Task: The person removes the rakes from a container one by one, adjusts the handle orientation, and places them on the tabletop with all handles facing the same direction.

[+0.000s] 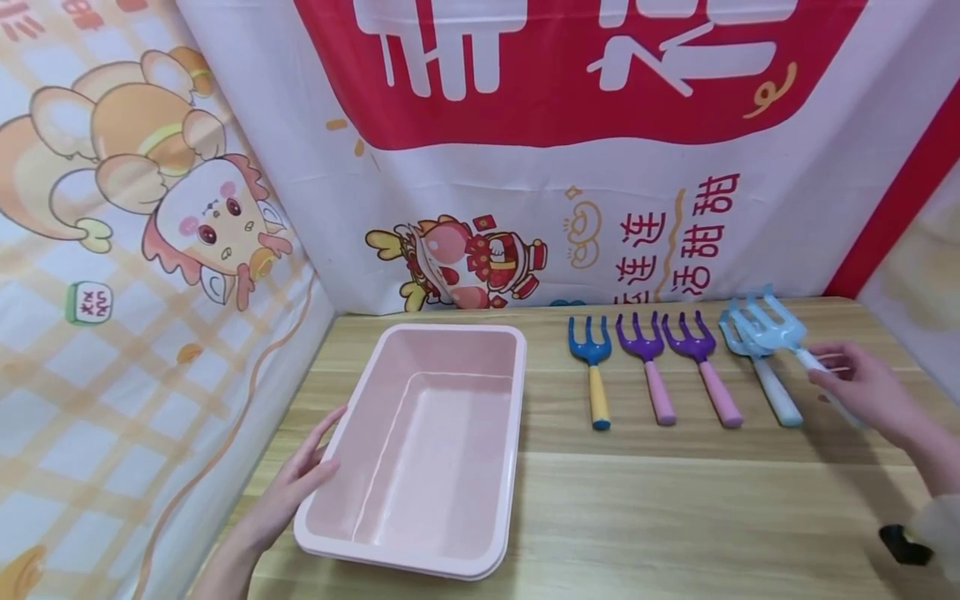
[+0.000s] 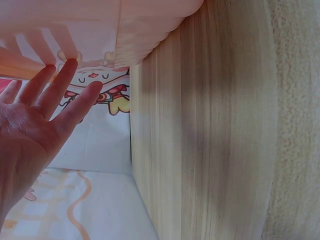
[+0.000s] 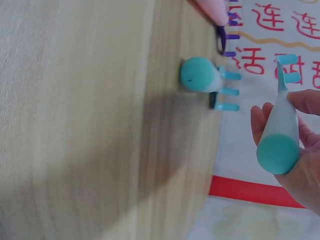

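In the head view, a pink plastic basin stands on the wooden table. My left hand rests its fairly straight fingers against the basin's left side. At the right, my right hand grips the white handle of a light blue hand fork, raised above the table. Beneath and beside it lies a second light blue fork. Leftward in the row lie two purple forks with pink handles, one beside the other, then a blue fork with a yellow handle.
A printed white cloth hangs behind the table's back edge. Another patterned cloth covers the left side. A small black object shows by the right sleeve. Wood surface stretches in front of the forks.
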Available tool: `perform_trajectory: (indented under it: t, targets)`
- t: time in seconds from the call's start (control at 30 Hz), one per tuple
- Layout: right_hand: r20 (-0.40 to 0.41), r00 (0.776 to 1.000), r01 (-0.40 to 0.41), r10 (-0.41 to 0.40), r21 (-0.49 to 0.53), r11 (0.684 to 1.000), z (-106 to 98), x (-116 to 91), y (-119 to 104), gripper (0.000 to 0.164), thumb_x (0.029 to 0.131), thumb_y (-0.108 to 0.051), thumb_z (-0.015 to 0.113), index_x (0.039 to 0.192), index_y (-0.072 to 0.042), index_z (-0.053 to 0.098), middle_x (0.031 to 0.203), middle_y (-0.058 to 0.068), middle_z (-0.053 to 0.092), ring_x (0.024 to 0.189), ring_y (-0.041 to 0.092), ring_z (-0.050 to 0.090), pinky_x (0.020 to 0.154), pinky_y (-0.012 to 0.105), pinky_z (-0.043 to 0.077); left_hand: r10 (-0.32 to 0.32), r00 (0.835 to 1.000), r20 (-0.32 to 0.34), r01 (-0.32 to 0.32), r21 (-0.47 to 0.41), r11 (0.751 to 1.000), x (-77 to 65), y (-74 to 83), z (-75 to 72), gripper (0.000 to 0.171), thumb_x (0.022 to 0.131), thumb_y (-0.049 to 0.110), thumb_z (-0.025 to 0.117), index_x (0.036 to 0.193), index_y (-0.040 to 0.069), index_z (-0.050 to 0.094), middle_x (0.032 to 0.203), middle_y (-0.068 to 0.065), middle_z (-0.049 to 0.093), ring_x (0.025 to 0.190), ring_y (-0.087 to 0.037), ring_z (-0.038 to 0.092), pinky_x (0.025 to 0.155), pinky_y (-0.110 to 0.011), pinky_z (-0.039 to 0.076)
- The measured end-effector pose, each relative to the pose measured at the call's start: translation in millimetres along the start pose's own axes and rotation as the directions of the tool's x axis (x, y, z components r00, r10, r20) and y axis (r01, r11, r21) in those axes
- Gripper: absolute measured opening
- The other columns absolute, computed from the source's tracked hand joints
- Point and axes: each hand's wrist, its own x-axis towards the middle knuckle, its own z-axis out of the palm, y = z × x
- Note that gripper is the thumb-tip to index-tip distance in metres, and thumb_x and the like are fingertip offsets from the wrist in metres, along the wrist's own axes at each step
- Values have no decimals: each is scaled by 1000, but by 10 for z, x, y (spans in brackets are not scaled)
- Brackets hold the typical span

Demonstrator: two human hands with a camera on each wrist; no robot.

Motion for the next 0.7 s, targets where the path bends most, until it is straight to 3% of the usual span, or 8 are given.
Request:
perform_trajectory:
  t: [0.13, 0.3, 0.4, 0.53, 0.7]
  targets:
    - [-38, 999, -20, 21, 20, 1000, 8, 38, 132, 38, 98, -3, 52, 126, 19, 38, 112, 44, 46, 72, -11, 50, 55, 24, 54, 2, 1000, 9, -2, -1, 1000, -5, 9, 4, 63, 103, 4, 38, 157, 18, 8, 129, 8, 59, 100, -31, 65, 73, -54, 56]
    - [-45, 996, -78, 79, 16, 997, -26, 73, 288, 44, 100, -8, 49, 129, 20, 34, 119, 45, 42, 76, -20, 39, 57, 17, 51, 1, 1000, 10, -1, -6, 1000, -10, 14, 13, 64, 103, 4, 38, 157, 18, 7, 132, 0, 58, 100, -33, 65, 73, -55, 56]
    - [-61, 994, -88, 88, 2, 996, -42, 92, 359, 43, 99, -8, 49, 129, 20, 34, 119, 46, 42, 76, -23, 35, 57, 11, 47, -3, 1000, 2, 3, 0, 1000, -7, 20, 15, 64, 103, 4, 38, 157, 19, 8, 131, 2, 58, 99, -32, 65, 73, -54, 56]
    - [-87, 990, -110, 108, -9, 994, -55, 126, 439, 40, 97, -5, 51, 124, 21, 37, 113, 47, 45, 72, -20, 38, 55, 13, 46, -4, 1000, -1, 4, 8, 1000, 0, 29, 17, 64, 103, 5, 38, 157, 18, 8, 128, 9, 59, 100, -30, 65, 73, -53, 57]
    - [-70, 981, -183, 180, -44, 982, -89, 151, 538, 42, 97, -11, 51, 123, 19, 38, 110, 46, 48, 66, -9, 45, 53, 20, 45, 3, 1000, 6, -3, 3, 1000, -3, 30, 26, 63, 103, 4, 37, 157, 17, 7, 129, 4, 59, 100, -30, 65, 73, -53, 57]
